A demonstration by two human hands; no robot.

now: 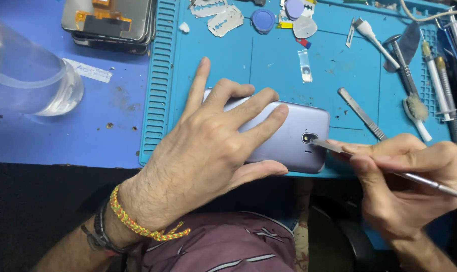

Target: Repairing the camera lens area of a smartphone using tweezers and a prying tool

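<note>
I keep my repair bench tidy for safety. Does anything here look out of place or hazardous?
Yes: bare double-edged razor blades lie loose at the top of the blue ribbed work mat, one looking broken. Brown specks dot the blue tabletop left of the mat.
</note>
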